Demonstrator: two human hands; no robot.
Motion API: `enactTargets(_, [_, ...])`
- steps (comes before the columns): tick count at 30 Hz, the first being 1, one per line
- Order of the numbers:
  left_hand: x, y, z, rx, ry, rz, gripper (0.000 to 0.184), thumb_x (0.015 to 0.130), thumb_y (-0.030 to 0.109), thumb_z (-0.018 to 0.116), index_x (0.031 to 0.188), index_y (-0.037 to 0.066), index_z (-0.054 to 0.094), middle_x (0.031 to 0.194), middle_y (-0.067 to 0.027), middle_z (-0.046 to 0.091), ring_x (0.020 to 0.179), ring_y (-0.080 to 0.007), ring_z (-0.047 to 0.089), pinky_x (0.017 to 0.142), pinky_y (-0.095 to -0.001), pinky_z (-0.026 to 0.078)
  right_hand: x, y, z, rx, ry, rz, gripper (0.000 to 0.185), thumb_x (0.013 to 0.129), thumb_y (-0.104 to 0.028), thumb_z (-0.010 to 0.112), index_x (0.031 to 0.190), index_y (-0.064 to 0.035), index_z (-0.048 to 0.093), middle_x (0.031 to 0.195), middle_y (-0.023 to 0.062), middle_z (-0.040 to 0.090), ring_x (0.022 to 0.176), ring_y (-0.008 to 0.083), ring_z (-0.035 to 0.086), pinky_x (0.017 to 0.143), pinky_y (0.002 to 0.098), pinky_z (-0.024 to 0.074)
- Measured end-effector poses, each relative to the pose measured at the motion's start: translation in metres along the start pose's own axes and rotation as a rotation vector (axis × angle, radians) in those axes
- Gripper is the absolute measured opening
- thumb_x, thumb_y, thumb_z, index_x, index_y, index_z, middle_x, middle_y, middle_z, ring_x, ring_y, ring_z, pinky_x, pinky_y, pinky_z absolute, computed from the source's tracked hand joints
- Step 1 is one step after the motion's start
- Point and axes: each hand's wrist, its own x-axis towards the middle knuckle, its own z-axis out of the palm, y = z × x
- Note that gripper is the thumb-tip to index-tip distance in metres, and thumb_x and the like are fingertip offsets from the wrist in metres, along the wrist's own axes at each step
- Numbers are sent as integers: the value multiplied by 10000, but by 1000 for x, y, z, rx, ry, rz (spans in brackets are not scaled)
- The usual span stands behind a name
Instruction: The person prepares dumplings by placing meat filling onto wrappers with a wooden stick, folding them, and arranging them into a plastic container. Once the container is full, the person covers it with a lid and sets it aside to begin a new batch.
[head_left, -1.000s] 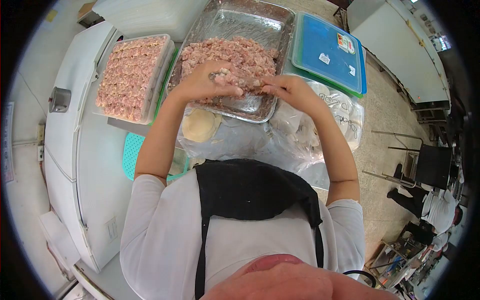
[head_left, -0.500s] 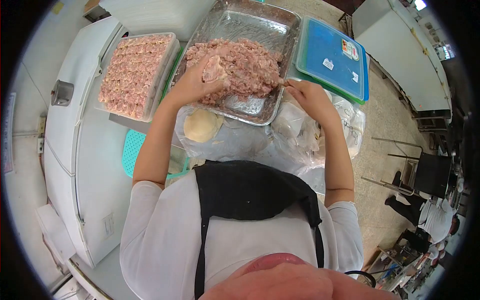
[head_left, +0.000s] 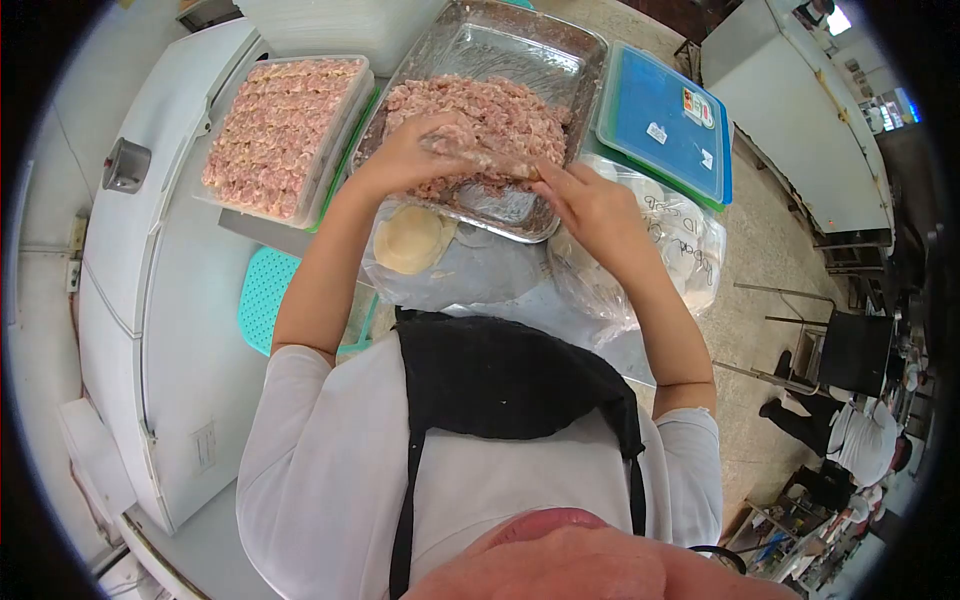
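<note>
A heap of minced meat [head_left: 510, 120] lies in a metal tray [head_left: 588, 75]. Over its near left part my left hand [head_left: 415, 155] is curled around a small meat-filled piece, partly blurred. My right hand [head_left: 590, 205] pinches a thin spreading tool [head_left: 505, 165], whose smeared blade reaches left to the piece in my left hand. Below the tray, pale round wrappers [head_left: 408, 240] lie on clear plastic. To their right is a plastic bag [head_left: 590, 275] with more pale rounds inside.
A tub of filled dumplings [head_left: 285, 135] stands at the left. Blue lids [head_left: 655, 115] lie right of the tray, near a bag with handwriting [head_left: 690, 240]. A turquoise basket [head_left: 265, 300] is low left. A person [head_left: 862, 440] is far right.
The tool first touched the piece in my left hand, then moved right to the tray's edge and meat, and is now back over my left hand. The view has shifted slightly.
</note>
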Motion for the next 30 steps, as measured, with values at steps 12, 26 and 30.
enactTargets(12, [-45, 8, -57, 150, -84, 222, 382, 731, 266, 800, 1031, 75, 659, 968, -92, 676, 924, -229, 619, 834, -347, 476, 15, -60, 6, 201, -116, -82, 296, 931, -253, 580, 1095, -12, 638, 943, 163, 652, 841, 329, 613, 747, 387, 490])
enactTargets(26, [-155, -37, -215, 105, 6, -171, 509, 732, 286, 797, 1143, 44, 619, 1044, -80, 637, 971, -199, 596, 876, -324, 458, 77, -181, 60, 194, -114, 102, 269, 911, -169, 626, 1093, 28, 641, 962, 153, 675, 855, 239, 638, 788, 301, 482])
enactTargets(30, [-196, -88, -292, 197, 235, -134, 507, 736, 311, 765, 1151, 58, 619, 1099, -109, 622, 972, -203, 588, 835, -327, 466, 66, -171, 78, 226, -40, 201, 303, 912, -169, 642, 1128, 43, 632, 994, 137, 681, 900, 195, 629, 822, 293, 470])
